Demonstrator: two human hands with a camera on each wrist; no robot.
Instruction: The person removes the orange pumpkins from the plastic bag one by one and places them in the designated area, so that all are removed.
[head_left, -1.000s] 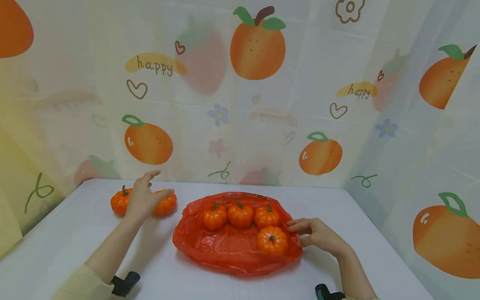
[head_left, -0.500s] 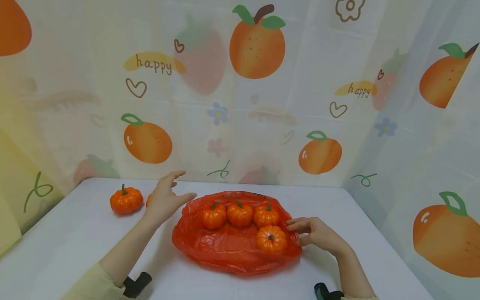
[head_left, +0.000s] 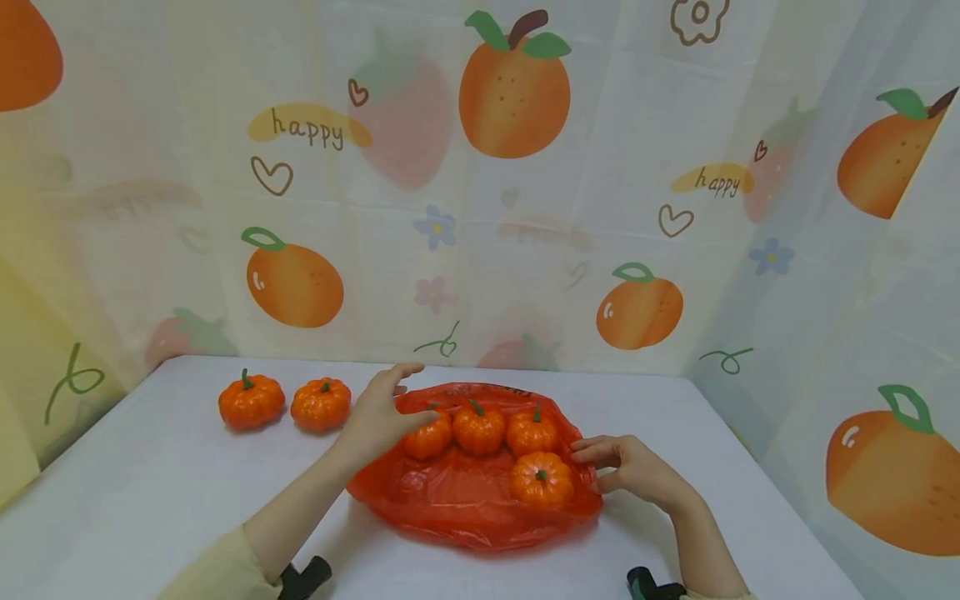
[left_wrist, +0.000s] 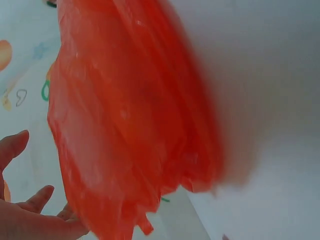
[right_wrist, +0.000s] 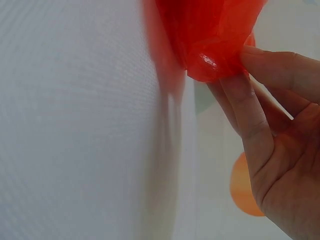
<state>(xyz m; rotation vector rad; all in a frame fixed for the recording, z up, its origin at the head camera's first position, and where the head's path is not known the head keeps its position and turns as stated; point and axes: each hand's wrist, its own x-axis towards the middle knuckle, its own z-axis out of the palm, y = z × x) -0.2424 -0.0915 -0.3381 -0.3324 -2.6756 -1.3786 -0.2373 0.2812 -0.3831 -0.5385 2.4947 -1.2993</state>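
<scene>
Bag (head_left: pixel 457 521) lies lengthwise nine-to-three on the table (head_left: pixel 157 492) in head view, mouth up, four pumpkins (head_left: pixel 479 430) inside; loose, empty left hand (head_left: pixel 378 423) at its ten o'clock. Left wrist: fingers (left_wrist: pixel 37 201) beside it. Right wrist: right hand (right_wrist: pixel 289 162) pinches it.

Head: above, back from red bag (head_left: pixel 465 518), facing forward and down.
Left wrist: close, near-left of bag, rolled sideways.
Right wrist: close, near-right, rolled sideways.
All share: bag.
</scene>
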